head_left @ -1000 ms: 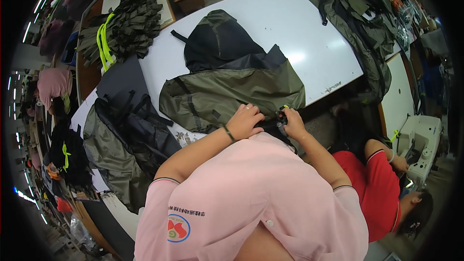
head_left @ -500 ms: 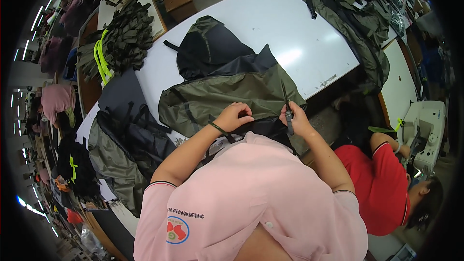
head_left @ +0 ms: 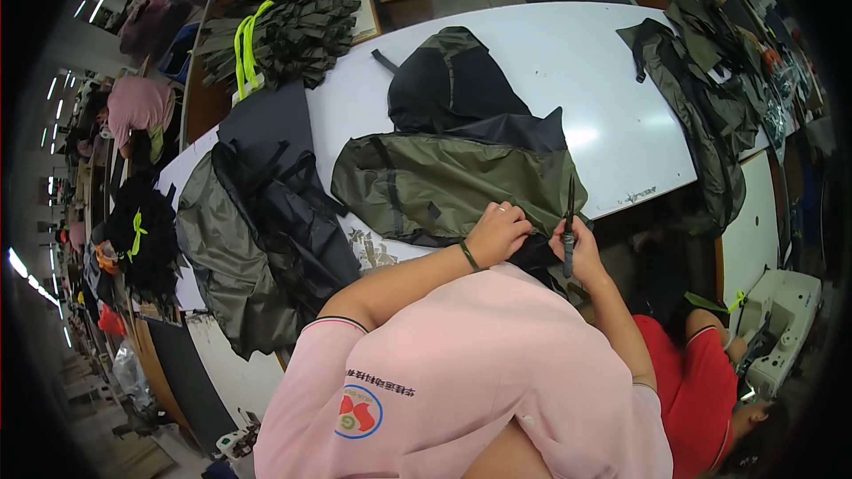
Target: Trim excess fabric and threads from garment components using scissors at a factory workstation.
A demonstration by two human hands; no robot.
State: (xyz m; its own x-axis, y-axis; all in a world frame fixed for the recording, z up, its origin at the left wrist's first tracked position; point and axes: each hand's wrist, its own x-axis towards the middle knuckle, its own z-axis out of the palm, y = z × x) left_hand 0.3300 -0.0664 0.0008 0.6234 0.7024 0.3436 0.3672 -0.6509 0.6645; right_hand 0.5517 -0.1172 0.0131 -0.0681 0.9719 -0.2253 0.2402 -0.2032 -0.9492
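Note:
An olive and black sewn bag piece lies spread on the white table, its lower edge against my body. My left hand is closed on that lower edge, fingers bunched together, with a ring and a dark green bangle on the arm. Just to its right, my right hand grips a pair of dark scissors, the narrow blades pointing away from me over the fabric's right corner. What lies under my left fingertips is hidden.
Another olive and black bag piece lies at left. Dark strips tied with neon ribbon sit at the far left. More bag pieces are piled right of the white table. A person in red works close by at a sewing machine.
My left hand has moved right along the fabric edge, nearer to the scissors. The whole view has shifted, so the table appears farther right. The scissors stay in my right hand.

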